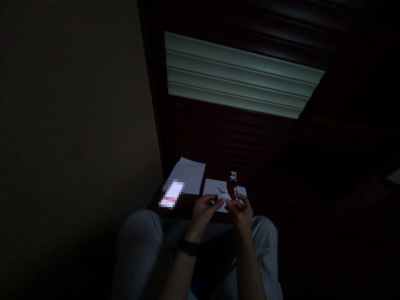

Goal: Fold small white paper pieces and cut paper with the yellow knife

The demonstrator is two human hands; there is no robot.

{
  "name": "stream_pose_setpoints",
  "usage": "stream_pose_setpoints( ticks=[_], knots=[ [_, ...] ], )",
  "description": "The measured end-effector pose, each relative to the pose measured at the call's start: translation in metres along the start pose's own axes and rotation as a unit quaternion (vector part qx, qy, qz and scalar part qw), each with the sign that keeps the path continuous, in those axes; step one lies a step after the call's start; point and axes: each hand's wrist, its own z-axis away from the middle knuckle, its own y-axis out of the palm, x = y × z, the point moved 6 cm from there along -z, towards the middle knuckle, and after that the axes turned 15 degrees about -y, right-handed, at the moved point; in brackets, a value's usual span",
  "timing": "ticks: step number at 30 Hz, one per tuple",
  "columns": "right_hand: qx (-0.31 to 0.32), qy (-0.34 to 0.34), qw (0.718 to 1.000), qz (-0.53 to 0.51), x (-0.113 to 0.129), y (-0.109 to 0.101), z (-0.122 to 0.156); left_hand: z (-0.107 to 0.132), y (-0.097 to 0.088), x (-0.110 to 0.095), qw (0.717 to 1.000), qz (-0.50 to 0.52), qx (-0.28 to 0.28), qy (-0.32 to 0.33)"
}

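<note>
Nearest to me, a dark wristband point(190, 248) circles the left wrist, on the near side of the square sheet point(214, 185), my landmark in this gloom. Up at its near edge, here come the hands: left hand point(204, 210) and right hand point(240, 210), fingers drawn narrow, tips meeting at a small paper piece point(223, 196). Both seem to pinch it, though I can't trace its outline; it sits over the sheet's near right corner. Feather-light, I'd judge, thin and limp, quick to crease or tear, so I'd take it by opposite edges, fingertips only, no tugging. Dry paper shouldn't slip much, but one breath could lift it. Left of the square sheet, a bright blurred screen point(171, 194) lies on the tabletop point(190, 211); right of it, a white slip point(241, 191) beyond the right fingers. Farther off, scraps point(233, 176) lie beyond its right side, large sheets point(190, 173) beyond its left, and past everything, a pale slatted panel point(240, 75).
</note>
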Motion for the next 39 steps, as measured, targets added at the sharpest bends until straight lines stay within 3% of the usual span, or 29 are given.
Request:
stream_pose_setpoints(
  ticks=[5, 12, 15, 20, 22, 26, 29, 34, 39],
  knots=[
    [0.042, 0.0, 0.999, 0.008, 0.001, 0.007, 0.002, 0.002, -0.006, 0.0, 0.999, 0.033, -0.032, 0.003],
    [0.065, 0.002, 0.998, 0.024, 0.002, 0.008, 0.001, -0.001, -0.01, 0.004, 0.997, 0.068, -0.016, -0.041],
    [0.031, -0.027, 0.999, 0.022, 0.003, 0.006, -0.002, 0.001, -0.005, 0.001, 0.994, 0.088, 0.009, -0.059],
    [-0.08, -0.072, 0.994, 0.025, 0.001, 0.005, 0.002, 0.002, 0.004, 0.004, 0.978, 0.187, 0.02, -0.093],
    [-0.086, -0.078, 0.993, 0.034, 0.001, 0.008, 0.004, 0.0, 0.004, 0.005, 0.971, 0.223, 0.017, -0.086],
    [-0.001, -0.048, 0.999, 0.025, 0.005, 0.009, -0.002, -0.003, -0.005, 0.006, 0.967, 0.24, -0.013, -0.085],
    [0.086, -0.095, 0.99, 0.05, 0.025, 0.004, -0.011, -0.002, -0.013, 0.002, 0.973, 0.209, -0.002, -0.094],
    [0.252, -0.134, 0.952, 0.108, 0.053, 0.01, -0.008, 0.005, -0.01, -0.002, 0.982, 0.114, 0.076, -0.129],
    [0.302, -0.097, 0.942, 0.107, 0.056, 0.016, 0.001, 0.01, 0.0, 0.0, 0.973, 0.084, 0.145, -0.157]
  ],
)
